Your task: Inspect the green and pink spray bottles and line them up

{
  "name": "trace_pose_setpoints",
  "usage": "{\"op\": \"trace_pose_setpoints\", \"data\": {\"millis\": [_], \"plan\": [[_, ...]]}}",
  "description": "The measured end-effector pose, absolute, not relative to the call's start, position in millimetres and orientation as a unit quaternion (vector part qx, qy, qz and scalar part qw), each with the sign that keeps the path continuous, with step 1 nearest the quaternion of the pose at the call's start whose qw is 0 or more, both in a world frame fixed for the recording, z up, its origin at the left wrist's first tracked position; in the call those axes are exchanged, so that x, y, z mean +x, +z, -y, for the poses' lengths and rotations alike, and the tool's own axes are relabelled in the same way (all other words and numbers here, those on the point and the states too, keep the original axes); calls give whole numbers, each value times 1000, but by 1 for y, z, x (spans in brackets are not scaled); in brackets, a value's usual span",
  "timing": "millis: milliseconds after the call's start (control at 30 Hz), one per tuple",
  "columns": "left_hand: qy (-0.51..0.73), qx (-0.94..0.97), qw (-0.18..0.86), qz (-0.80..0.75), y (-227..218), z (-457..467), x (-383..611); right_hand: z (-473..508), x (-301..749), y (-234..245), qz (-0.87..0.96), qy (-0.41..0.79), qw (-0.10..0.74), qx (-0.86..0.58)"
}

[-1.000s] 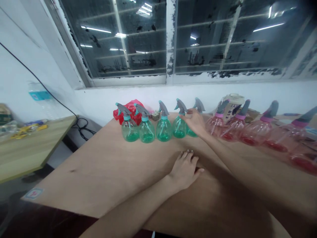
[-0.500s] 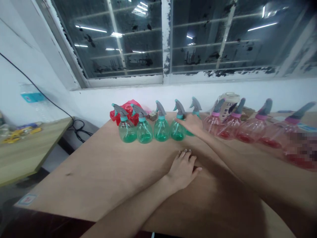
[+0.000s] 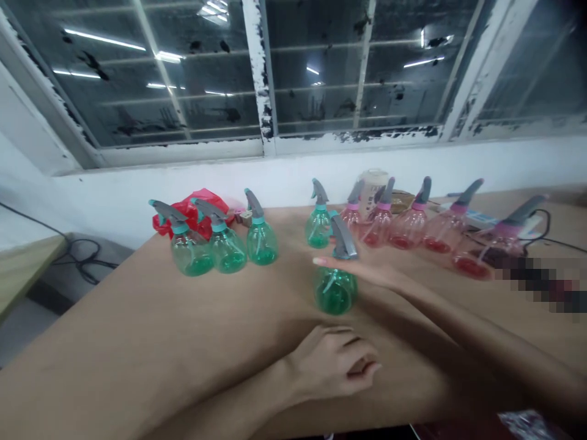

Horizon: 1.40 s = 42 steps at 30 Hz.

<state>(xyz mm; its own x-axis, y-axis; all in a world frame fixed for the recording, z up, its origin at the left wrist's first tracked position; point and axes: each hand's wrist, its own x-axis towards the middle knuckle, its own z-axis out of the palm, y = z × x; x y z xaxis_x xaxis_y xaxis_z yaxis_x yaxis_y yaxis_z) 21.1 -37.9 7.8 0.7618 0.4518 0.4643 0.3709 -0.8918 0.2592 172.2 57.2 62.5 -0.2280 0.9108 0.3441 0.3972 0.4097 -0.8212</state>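
Note:
My right hand (image 3: 362, 270) is closed around the neck of a green spray bottle (image 3: 336, 296), its thumb across the front below the grey trigger head. Green liquid shows in the bottom of this bottle, which is tilted slightly. Nearer to me, my left hand (image 3: 337, 360) rests over the table with its fingers curled loosely, and nothing shows in it. Behind the held bottle stands another green spray bottle (image 3: 318, 229). To the left are three more: a green bottle (image 3: 262, 244), a green bottle (image 3: 228, 250) and a green bottle (image 3: 191, 253).
Several pink spray bottles (image 3: 406, 229) with red liquid line the right side. A red plastic bag (image 3: 202, 201) lies behind the left bottles, and a whitish container (image 3: 373, 183) stands near the wall. Black cable (image 3: 87, 263) hangs by a side table (image 3: 32, 263).
My right hand has drawn one green spray bottle out of the row toward me. My left hand has curled its fingers and shifted nearer. The view has turned right.

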Motion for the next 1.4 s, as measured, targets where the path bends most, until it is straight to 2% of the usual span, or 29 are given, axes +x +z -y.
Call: {"op": "trace_pose_setpoints", "data": {"millis": [167, 333, 400, 567, 767, 833, 1033, 1233, 1400], "plan": [[338, 912, 68, -223, 10, 34, 20, -66, 158, 56, 669, 378, 519, -375], [363, 908, 44, -203, 13, 33, 20, -70, 178, 55, 593, 395, 586, -385], [377, 902, 39, -207, 16, 31, 17, -70, 191, 54, 538, 451, 606, -374], [404, 864, 77, -291, 20, 13, 4, -67, 212, 40, 366, 679, 546, -326], [305, 799, 182, -485, 19, -10, -2, -60, 200, 8, 266, 799, 461, -280], [276, 788, 199, -512, 19, -16, -2, -56, 194, 3, 248, 815, 447, -272], [269, 768, 235, -532, 16, -22, -5, -48, 194, 6, 253, 793, 475, -285], [267, 767, 242, -530, 15, -23, -5, -55, 199, 1, 224, 851, 421, -218], [256, 769, 250, -530, 16, -23, -5, -60, 200, -3, 208, 849, 429, -228]]}}
